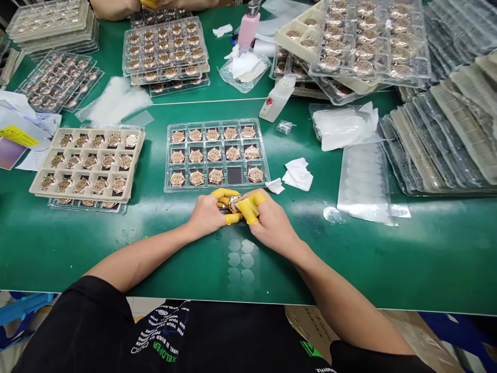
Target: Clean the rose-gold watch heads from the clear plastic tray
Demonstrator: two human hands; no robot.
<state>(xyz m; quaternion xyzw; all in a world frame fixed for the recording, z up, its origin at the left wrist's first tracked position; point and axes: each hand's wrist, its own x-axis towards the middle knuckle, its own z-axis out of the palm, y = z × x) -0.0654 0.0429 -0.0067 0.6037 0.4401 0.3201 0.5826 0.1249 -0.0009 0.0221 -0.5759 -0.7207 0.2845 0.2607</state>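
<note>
Both my hands meet over the green bench mat, and yellow finger cots cover several fingertips. My left hand [205, 215] and my right hand [269, 220] grip a small round metal piece, probably a rose-gold watch case [234, 204], which the fingers mostly hide. Just beyond my hands lies a clear plastic tray [217, 123] of similar round pieces in rows, with one dark compartment [234, 175] holding none. To the left, a beige tray [77, 194] holds more of them.
Stacked trays of round pieces fill the far bench, and piles of plastic trays stand at the right. Around them lie white wipes [297, 174], a pink bottle [247, 32], a white bottle [277, 98] and plastic bags. A co-worker's arms [112, 8] show at the top edge.
</note>
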